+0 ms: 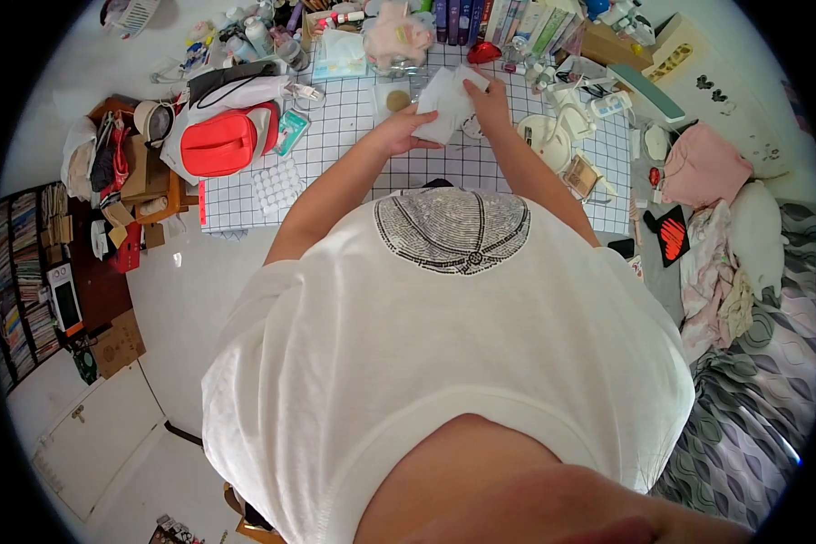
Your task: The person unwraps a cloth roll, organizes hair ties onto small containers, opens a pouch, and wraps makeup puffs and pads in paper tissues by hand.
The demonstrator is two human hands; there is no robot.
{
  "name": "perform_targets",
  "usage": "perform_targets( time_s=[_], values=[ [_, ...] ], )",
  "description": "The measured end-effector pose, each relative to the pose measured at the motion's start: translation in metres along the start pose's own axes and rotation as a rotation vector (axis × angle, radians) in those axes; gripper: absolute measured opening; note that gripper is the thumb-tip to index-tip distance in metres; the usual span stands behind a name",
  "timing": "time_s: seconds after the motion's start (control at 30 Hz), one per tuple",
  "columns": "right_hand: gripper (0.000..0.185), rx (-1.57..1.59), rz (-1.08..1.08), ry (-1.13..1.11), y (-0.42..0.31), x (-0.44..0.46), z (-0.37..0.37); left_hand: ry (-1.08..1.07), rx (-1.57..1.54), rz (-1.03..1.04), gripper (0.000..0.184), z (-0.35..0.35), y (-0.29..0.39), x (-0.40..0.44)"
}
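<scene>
Over the far middle of the grid-patterned table, both my hands are on a thin white sheet (439,107) that looks like a tissue. My left hand (406,132) grips its lower left side, thumb on top. At its upper right edge, my right hand (490,104) pinches the sheet between the fingers. Just left of the sheet lies a round beige disc (397,101) on something clear. A small round item (471,127) shows partly beside the sheet, below my right hand. Behind stands a fluffy pink item (397,38).
A red bag (219,143) and a teal packet (292,131) lie on the left of the table (354,195). A white round stand (544,140) and an opened compact (581,176) are to the right. Books (467,20) and bottles (258,36) line the back.
</scene>
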State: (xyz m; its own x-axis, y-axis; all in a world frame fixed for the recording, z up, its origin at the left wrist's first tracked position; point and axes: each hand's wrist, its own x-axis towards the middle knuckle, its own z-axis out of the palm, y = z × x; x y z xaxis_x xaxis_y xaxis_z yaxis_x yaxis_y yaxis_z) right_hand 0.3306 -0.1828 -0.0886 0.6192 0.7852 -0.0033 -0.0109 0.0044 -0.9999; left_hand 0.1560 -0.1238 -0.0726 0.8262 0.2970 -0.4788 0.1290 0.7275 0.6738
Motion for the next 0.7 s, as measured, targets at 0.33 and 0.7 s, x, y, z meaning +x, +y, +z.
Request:
perform_targets(
  time_s=[0.33, 0.7],
  values=[
    [0.035, 0.374, 0.449, 0.078, -0.031, 0.007, -0.013, -0.017, 0.02, 0.021, 0.047, -0.006, 0.003, -0.006],
    [0.04, 0.299, 0.43, -0.153, -0.007, -0.006, 0.002, 0.102, -0.115, 0.127, 0.039, -0.011, 0.009, 0.004]
  ],
)
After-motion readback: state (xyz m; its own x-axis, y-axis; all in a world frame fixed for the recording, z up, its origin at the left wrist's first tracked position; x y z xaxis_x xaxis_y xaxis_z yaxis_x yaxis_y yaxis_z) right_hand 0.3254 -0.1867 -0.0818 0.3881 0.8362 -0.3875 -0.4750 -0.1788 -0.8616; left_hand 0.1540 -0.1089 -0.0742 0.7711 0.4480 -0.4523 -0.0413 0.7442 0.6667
